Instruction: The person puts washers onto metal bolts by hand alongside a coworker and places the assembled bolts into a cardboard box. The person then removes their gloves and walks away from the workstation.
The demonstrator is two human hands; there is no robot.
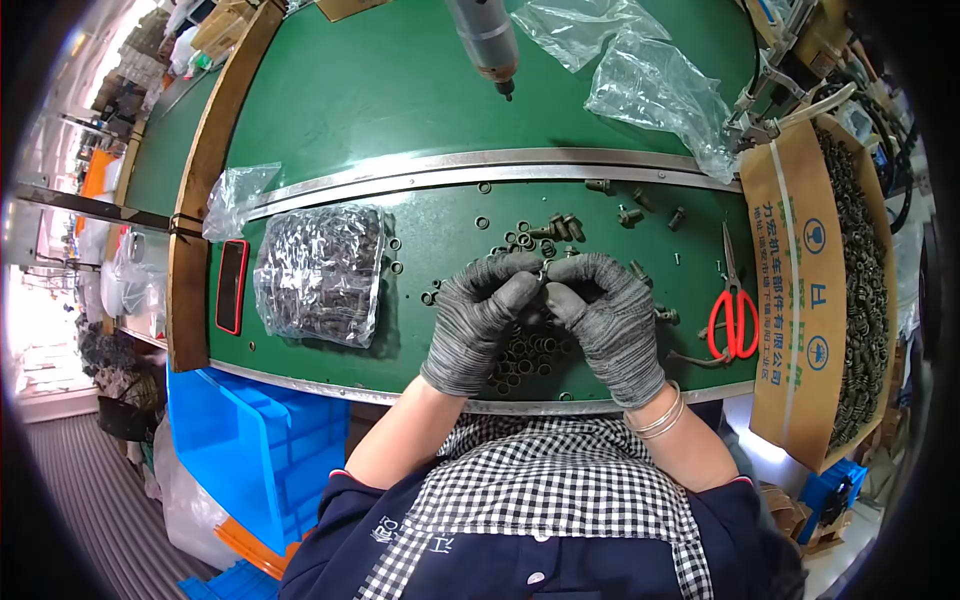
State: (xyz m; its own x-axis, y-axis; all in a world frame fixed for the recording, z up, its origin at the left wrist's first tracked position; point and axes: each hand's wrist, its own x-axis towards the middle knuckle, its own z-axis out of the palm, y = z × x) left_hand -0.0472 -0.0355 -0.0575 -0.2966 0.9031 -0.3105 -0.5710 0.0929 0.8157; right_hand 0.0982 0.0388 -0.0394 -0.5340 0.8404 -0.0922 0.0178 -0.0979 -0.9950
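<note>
Both hands wear grey striped gloves and meet over the green table. My left hand (480, 318) is closed in a pinch on a small metal part (543, 272). Opposite it, my right hand (608, 325) pinches the same spot, the fingertips of both hands nearly touching. The part is mostly hidden by the fingers. Just below and between the hands lies a pile of metal rings (524, 357). Beyond the fingertips are several metal fittings (565, 228) and more loose rings (482, 223).
A plastic bag of parts (322, 272) and a red-edged phone (232, 287) lie left. Red-handled scissors (734, 322) and a cardboard box (795, 300) of metal parts are right. A tool (487, 45) hangs above the table; a blue crate (245, 440) stands lower left.
</note>
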